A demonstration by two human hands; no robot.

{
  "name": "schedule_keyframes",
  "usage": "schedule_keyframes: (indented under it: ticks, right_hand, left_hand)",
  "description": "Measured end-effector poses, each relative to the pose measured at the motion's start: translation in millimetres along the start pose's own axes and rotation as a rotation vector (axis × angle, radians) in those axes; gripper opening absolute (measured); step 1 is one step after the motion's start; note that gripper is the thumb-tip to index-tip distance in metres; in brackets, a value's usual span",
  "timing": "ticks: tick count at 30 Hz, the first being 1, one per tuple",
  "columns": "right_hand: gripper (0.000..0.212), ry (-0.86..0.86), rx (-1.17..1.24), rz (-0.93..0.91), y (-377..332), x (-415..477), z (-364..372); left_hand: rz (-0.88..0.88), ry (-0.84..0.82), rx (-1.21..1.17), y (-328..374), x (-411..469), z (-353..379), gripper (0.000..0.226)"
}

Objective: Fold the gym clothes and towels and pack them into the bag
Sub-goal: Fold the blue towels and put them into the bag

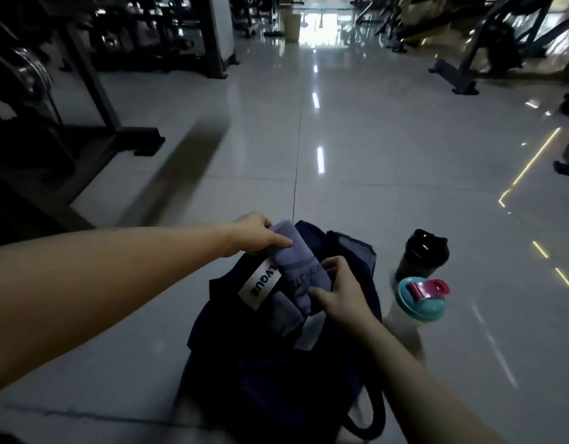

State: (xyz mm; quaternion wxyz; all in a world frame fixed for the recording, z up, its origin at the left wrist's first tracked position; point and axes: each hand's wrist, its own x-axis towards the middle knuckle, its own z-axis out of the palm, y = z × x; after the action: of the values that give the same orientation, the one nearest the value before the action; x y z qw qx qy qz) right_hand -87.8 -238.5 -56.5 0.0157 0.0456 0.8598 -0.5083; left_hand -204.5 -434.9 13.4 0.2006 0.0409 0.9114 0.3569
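Both hands hold 1 rolled towel (297, 267) over the open mouth of the bag (276, 373). The left hand (255, 233), at 10 o'clock from the roll, has its grip clamped on the far end: the thumb lies flat across the top and the fingers curl over the far edge. The right hand (339, 291), at 4 o'clock from the roll, grips the near end, with its fingers bent round the upper side and the thumb pressed against the lower side. Neither grip is spread; both are closed on the cloth.

The towel is a soft, matte, bluish-purple fabric rolled into a thick tube, with a darker woven band of lettering across its middle. It lies slanted from 11 o'clock to 5 o'clock, its lower end inside the bag opening. The bag is dark navy, limp and creased, with a looped strap at its 5 o'clock side and a white rectangular label (260, 283) on the rim. A paler grey-blue cloth (283, 312) lies folded inside, under the roll.

At 3 o'clock from the bag, 2 bottles stand on the glossy tiled floor (372, 155): a black shaker bottle (421, 254) and a teal bottle (417, 302) with a pink flip cap.
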Motion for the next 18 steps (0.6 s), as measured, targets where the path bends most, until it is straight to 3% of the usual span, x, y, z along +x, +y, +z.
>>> schedule_keyframes:
  ticks: [4, 9, 14, 18]
  right_hand:
    - [0.031, -0.002, -0.206, -0.035, 16, 11, 29]
    - [0.027, 0.143, -0.622, -0.246, 30, 16, 53]
    - [0.042, 0.078, -0.720, -0.258, 40, 16, 68]
    - [0.042, -0.015, -0.887, -0.278, 44, 24, 77]
  left_hand:
    - [-0.066, -0.022, 0.048, -30, 19, 11, 0.039]
    - [-0.051, 0.001, 0.124, -45, 36, 40, 0.034]
    - [-0.037, -0.004, 0.223, -50, 41, 54, 0.038]
    - [0.085, -0.035, 0.497, -52, 38, 52, 0.043]
